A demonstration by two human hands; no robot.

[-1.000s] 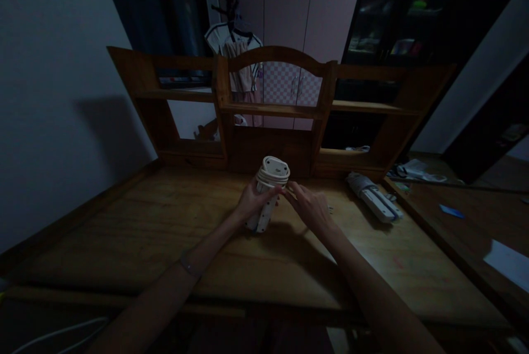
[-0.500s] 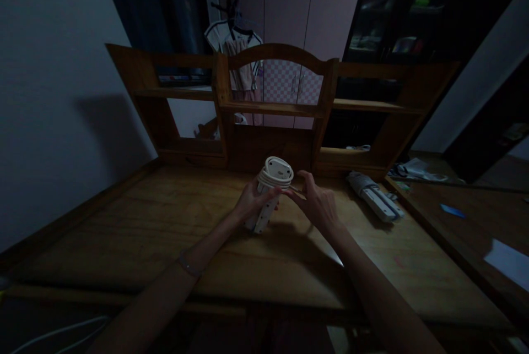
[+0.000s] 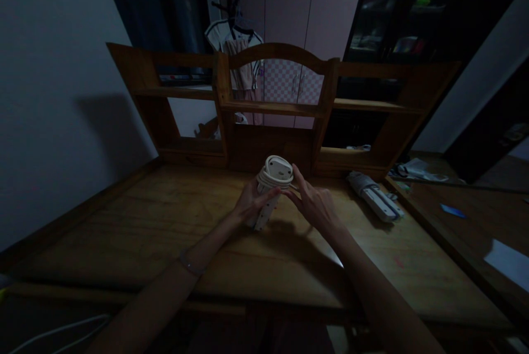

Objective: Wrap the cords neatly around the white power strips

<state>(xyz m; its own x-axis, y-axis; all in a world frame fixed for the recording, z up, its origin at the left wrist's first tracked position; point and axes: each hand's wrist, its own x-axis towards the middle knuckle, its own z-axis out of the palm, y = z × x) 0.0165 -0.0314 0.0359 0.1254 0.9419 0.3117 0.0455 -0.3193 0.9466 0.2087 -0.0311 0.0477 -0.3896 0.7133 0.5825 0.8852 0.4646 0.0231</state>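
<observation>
A white power strip [image 3: 264, 215] is held tilted above the desk, its white cord [image 3: 274, 180] wound in several turns around the upper end. My left hand [image 3: 253, 200] is wrapped round the strip just below the coils, with the thumb across its front. At the right side of the coils is my right hand [image 3: 313, 200], its thumb and fingers closed at the cord; a short stretch of cord shows near the fingertips. Part of the strip lies hidden behind my left hand.
Another power strip [image 3: 377, 200] with its cord wrapped round it lies on the wooden desk [image 3: 136, 233] at right. A wooden shelf rack [image 3: 273, 107] rises along the back. On a lower surface at right are a blue card [image 3: 452, 210] and white paper [image 3: 508, 263].
My right hand has moved slightly left, its index finger coming down against the right side of the coils. The left hand keeps its hold.
</observation>
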